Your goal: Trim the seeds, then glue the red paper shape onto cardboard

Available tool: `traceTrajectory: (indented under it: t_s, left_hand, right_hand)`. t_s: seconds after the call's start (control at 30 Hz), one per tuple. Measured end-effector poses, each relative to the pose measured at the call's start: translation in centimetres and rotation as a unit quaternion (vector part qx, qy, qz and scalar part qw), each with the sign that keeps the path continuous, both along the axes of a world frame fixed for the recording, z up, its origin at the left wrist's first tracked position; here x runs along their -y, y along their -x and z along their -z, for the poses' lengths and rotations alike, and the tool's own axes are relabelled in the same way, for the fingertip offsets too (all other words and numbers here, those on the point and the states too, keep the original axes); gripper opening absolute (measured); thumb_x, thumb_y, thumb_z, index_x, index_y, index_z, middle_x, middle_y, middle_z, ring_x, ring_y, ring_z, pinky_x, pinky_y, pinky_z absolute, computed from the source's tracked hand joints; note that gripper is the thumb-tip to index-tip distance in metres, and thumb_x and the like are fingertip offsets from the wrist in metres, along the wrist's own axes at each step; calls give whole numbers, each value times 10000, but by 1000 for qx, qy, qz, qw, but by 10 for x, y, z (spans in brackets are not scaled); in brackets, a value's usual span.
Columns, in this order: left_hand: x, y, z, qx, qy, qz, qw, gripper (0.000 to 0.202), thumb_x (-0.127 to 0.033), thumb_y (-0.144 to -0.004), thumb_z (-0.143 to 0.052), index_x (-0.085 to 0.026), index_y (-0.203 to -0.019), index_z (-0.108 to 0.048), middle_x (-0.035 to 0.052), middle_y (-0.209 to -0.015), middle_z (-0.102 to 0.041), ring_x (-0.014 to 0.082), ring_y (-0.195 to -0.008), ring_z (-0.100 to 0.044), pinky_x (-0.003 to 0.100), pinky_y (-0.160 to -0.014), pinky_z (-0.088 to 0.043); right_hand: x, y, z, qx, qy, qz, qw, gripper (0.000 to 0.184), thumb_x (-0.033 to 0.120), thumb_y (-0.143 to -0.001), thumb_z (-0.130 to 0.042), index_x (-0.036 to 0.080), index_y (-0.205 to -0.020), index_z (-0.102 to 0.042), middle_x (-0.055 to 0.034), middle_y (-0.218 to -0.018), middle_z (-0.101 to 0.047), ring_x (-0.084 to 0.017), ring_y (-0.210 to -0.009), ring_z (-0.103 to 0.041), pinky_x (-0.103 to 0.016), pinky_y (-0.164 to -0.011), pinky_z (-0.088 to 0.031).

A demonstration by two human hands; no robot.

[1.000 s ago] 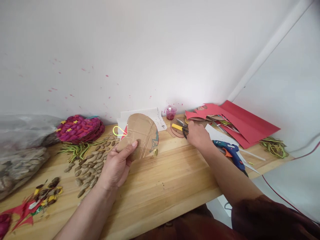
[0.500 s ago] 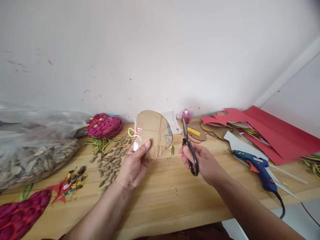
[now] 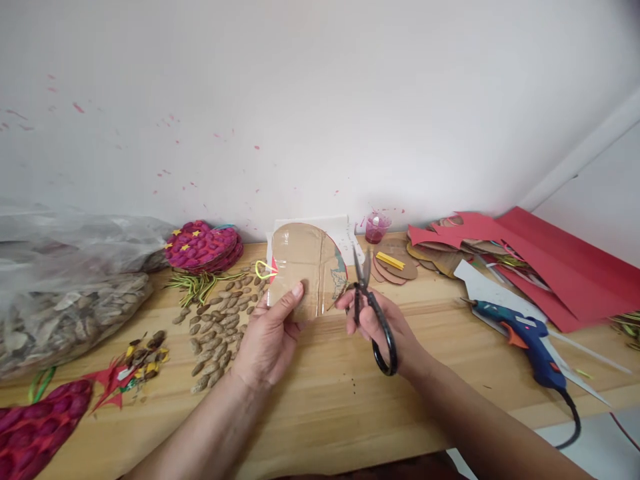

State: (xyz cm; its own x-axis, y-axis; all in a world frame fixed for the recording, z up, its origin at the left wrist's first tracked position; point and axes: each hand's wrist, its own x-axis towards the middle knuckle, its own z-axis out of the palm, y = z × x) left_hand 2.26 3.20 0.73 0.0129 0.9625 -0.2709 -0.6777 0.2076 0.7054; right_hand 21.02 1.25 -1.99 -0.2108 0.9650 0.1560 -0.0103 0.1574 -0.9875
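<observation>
My left hand (image 3: 267, 340) grips a rounded brown cardboard piece (image 3: 305, 267) and holds it upright above the wooden table (image 3: 320, 393), thumb pressed on its lower face. A yellow-green loop sticks out at its left edge. My right hand (image 3: 385, 327) is closed on black scissors (image 3: 373, 310). The blades point up, slightly apart, just right of the cardboard's lower right edge.
Several seeds (image 3: 220, 327) lie scattered to the left, beside a plastic bag of shells (image 3: 65, 313) and magenta craft discs (image 3: 203, 245). A blue glue gun (image 3: 525, 337) lies at right, near red paper sheets (image 3: 545, 260), cardboard cutouts (image 3: 395, 261) and a small pink cup (image 3: 376, 228).
My right hand picked up the scissors from the far right of the table and brought them leftward to the cardboard's edge. The left hand kept holding the cardboard.
</observation>
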Motion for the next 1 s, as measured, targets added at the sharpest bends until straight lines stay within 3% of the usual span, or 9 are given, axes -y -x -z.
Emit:
traceTrajectory:
  t_s: [0.2, 0.33, 0.53, 0.77, 0.9, 1.0]
  left_hand:
    - [0, -3, 4, -7, 13, 16, 1000, 377, -100, -780, -767, -163, -1147, -711, 79, -1097, -765, 167, -852, -750, 234, -740, -644]
    - [2, -5, 6, -4, 14, 30, 999, 373, -83, -795, -747, -179, -1153, -706, 69, -1069, -771, 154, -854, -748, 222, -747, -639]
    - [4, -6, 11, 4, 42, 42, 998, 328, -95, -812, -741, -198, -1122, -705, 44, -1104, -761, 163, -861, -746, 270, -735, -658]
    - [3, -5, 14, 38, 36, 63, 997, 304, -191, -886, -698, -267, -1179, -673, 39, -1292, -688, 237, -1114, -695, 385, -850, -650]
    - [4, -5, 14, 50, 30, 84, 995, 347, -256, -896, -694, -296, -1238, -651, 40, -1331, -666, 242, -1098, -702, 351, -816, -656]
    - [5, -5, 14, 54, 34, 107, 992, 390, -330, -908, -675, -303, -1294, -628, 48, -1329, -668, 204, -980, -736, 244, -698, -650]
  right_hand:
    - [-10, -2, 3, -74, -1, 84, 994, 285, 369, -780, -766, 246, -877, -528, -27, -921, -640, -196, -1004, -628, -307, -767, -480]
    - [-10, 2, 1, -90, 15, 104, 990, 258, 295, -771, -754, 243, -847, -513, -3, -929, -662, -134, -776, -631, -289, -692, -494]
    - [-6, 8, -10, -68, 52, 123, 989, 284, 256, -700, -794, 221, -790, -527, 46, -718, -629, -99, -605, -601, -249, -581, -488]
    - [-2, 11, -8, -29, 85, 133, 987, 310, 385, -739, -783, 220, -821, -535, 21, -685, -655, -127, -546, -635, -249, -467, -460]
    - [1, 14, -8, -29, 90, 128, 987, 313, 353, -702, -810, 217, -818, -552, 34, -667, -644, -107, -509, -601, -248, -474, -459]
    - [3, 18, -8, -33, 102, 123, 987, 277, 317, -706, -793, 221, -821, -561, 28, -702, -654, -119, -563, -624, -241, -479, -451]
